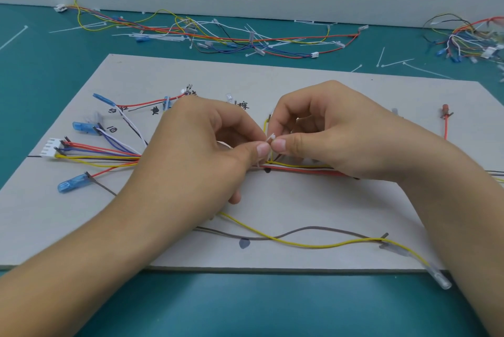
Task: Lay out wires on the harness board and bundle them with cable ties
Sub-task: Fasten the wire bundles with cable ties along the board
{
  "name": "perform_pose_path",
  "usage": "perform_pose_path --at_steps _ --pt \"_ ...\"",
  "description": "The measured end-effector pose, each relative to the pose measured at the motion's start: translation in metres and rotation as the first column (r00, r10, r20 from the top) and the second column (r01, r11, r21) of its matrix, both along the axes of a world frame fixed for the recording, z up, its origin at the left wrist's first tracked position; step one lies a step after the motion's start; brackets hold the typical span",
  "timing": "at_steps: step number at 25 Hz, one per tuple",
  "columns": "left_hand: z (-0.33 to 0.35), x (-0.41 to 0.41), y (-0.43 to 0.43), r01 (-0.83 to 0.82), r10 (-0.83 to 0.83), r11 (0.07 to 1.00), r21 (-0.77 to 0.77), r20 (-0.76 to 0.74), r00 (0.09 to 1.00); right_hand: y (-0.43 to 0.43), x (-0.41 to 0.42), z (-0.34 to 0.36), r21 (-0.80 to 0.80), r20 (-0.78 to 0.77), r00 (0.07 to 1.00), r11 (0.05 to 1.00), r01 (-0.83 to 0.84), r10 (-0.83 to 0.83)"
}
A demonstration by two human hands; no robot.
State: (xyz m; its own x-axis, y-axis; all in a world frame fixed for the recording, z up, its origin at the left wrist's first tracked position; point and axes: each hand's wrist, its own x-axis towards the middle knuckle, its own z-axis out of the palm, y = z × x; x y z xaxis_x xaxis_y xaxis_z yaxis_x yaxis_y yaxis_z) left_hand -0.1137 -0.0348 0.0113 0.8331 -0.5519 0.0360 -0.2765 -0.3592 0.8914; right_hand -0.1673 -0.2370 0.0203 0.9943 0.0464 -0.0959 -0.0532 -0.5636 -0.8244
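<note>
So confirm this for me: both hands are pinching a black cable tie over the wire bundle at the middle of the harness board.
Not quite. The head view shows the cable tie is white, not black. The rest holds: the left hand and right hand pinch it together over the wire bundle at the middle of the harness board.

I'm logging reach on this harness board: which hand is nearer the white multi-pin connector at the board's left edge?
Left. The left hand sits right of the white connector, over the wires fanning from it. The right hand is farther right, past the cable tie both pinch.
</note>
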Motion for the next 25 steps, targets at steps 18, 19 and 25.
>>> perform_pose_path --at_steps 18,19,25 --pt "0.0025 -0.0039 0.0 0.023 -0.024 1.0 0.019 0.062 0.998 -0.0017 -0.001 0.0031 0.068 -0.021 0.999 0.997 -0.041 0.042" --pt "0.0023 -0.0039 0.0001 0.021 -0.022 1.0 0.015 0.057 0.998 -0.0016 -0.0009 0.0028 0.065 -0.021 0.999 0.997 -0.042 0.043" --pt "0.0017 -0.0042 -0.0003 0.019 -0.019 1.0 0.008 0.04 0.999 -0.0014 -0.001 0.0022 0.063 -0.019 0.999 0.997 -0.045 0.047"
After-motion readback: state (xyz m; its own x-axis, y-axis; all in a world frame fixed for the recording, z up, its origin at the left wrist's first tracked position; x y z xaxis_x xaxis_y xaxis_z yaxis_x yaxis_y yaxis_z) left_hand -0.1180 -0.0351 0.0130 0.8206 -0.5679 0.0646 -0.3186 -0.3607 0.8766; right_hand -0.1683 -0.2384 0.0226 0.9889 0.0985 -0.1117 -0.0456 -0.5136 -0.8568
